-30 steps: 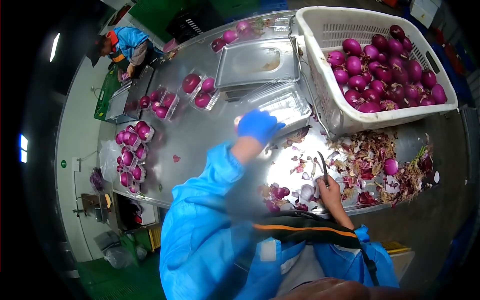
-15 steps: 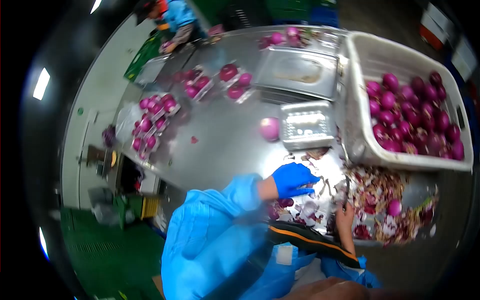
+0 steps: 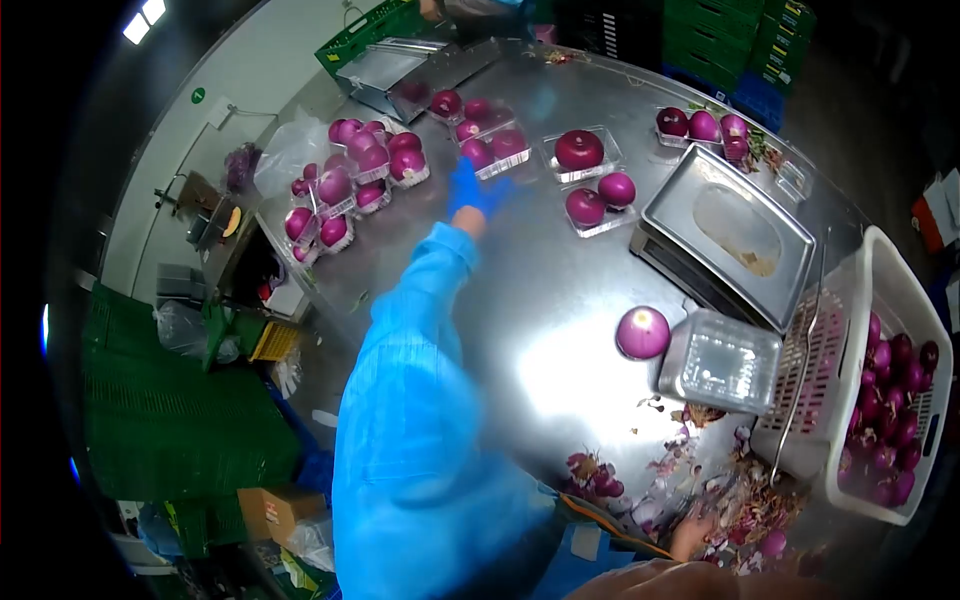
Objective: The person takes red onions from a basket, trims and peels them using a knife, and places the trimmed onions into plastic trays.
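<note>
Extends left grip (image 3: 469, 190) over surface (image 3: 545, 290), just beside onion pack (image 3: 507, 158); cannot tell if apart, together or clamped; cannot confirm contact. Holds right grip (image 3: 690, 538) near peels (image 3: 738, 503), partly hidden; likewise cannot tell grip state. Shows loose onion (image 3: 642, 333) on surface beside tray (image 3: 722, 362), near scale (image 3: 735, 225).

Your left hand (image 3: 474, 190) is blurred, so you can't tell whether its fingers touch the tray (image 3: 507, 163) of onions beyond it. Your right hand (image 3: 692, 536) shows only partly, near the onion skins (image 3: 740, 500); its grip is hidden. The top edge cuts off a co-worker (image 3: 488, 7), and the basket (image 3: 815, 370) wall hides some onions.
</note>
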### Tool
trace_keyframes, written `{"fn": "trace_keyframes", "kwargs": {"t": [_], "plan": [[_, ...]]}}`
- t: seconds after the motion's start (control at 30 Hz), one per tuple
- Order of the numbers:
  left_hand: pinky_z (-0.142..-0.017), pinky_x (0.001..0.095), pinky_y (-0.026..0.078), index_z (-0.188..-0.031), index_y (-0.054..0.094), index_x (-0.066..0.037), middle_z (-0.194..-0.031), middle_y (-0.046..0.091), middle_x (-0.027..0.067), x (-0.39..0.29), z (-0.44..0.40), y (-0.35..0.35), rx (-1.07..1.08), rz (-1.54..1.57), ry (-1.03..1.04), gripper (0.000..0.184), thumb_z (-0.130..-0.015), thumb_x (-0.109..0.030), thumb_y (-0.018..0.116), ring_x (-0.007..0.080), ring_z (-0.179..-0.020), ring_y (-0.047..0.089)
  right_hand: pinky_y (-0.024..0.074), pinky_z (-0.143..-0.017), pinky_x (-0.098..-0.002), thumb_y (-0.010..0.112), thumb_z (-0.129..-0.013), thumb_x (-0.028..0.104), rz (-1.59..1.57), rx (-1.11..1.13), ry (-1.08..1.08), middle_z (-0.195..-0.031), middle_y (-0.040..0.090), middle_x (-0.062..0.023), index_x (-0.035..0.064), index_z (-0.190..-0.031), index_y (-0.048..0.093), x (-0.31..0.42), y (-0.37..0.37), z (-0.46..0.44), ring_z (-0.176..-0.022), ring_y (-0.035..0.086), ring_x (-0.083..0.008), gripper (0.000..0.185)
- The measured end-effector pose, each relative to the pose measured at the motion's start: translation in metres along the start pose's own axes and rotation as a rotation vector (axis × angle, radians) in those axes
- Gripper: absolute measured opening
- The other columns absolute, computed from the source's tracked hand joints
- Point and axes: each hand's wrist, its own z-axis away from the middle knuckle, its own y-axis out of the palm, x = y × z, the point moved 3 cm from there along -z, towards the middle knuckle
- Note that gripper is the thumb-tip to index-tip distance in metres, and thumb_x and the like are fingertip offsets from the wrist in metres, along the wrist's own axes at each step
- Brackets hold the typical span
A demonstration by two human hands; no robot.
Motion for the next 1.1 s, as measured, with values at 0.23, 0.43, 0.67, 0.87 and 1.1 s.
{"fn": "trace_keyframes", "kwargs": {"t": [0.23,0.43,0.67,0.87,1.1], "plan": [[-0.099,0.045,0.046,-0.137,0.044,-0.005,-0.133,0.053,0.0224,0.034,-0.085,0.032,-0.018,-0.058,-0.075,0.086,-0.076,-0.058,0.073,0.0395,-0.121,0.054,0.0453,-0.08,-0.0394,0.06,-0.096,0.025,0.28,-0.098,-0.147,-0.104,0.064,-0.0243,-0.0115,-0.114,0.058,-0.03,-0.005,-0.008,-0.088,0.057,-0.0281,0.042],[-0.099,0.0469,0.043,-0.133,0.051,-0.005,-0.126,0.055,0.0227,-0.095,-0.086,0.104,0.051,-0.184,0.261,0.074,-0.082,-0.057,0.066,0.0382,-0.117,0.054,0.0446,-0.09,-0.0437,0.057,-0.097,0.029,0.676,0.041,-0.136,-0.116,0.06,-0.0288,-0.0099,-0.124,0.053,0.043,0.007,0.006,-0.101,0.058,-0.0378,0.048],[-0.075,0.0441,0.052,-0.114,0.061,-0.007,-0.102,0.063,0.0172,-0.096,-0.075,0.078,-0.319,0.019,0.372,0.038,-0.084,-0.028,0.069,0.0346,-0.091,0.064,0.0453,-0.089,-0.0447,0.056,-0.096,0.029,0.616,-0.035,-0.113,-0.114,0.06,-0.0309,-0.0112,-0.124,0.053,0.04,0.008,0.017,-0.103,0.058,-0.0432,0.049],[-0.098,0.046,0.045,-0.129,0.055,-0.005,-0.135,0.051,0.0207,0.091,-0.096,0.076,-0.216,-0.458,-0.01,0.069,-0.083,-0.056,0.064,0.0392,-0.121,0.051,0.0466,-0.091,-0.0417,0.056,-0.095,0.023,0.528,-0.029,-0.188,-0.119,0.06,-0.0319,-0.0117,-0.131,0.049,0.083,0.028,0.033,-0.106,0.061,-0.0424,0.051],[-0.098,0.0441,0.045,-0.134,0.054,-0.007,-0.137,0.051,0.0211,-0.104,-0.069,0.088,0.006,-0.083,0.339,0.064,-0.088,-0.05,0.064,0.0393,-0.121,0.053,0.0457,-0.083,-0.0444,0.057,-0.091,0.016,0.49,0.043,-0.102,-0.101,0.062,-0.0305,-0.0087,-0.12,0.057,0.086,0.023,0.032,-0.09,0.059,-0.0438,0.038]]}}
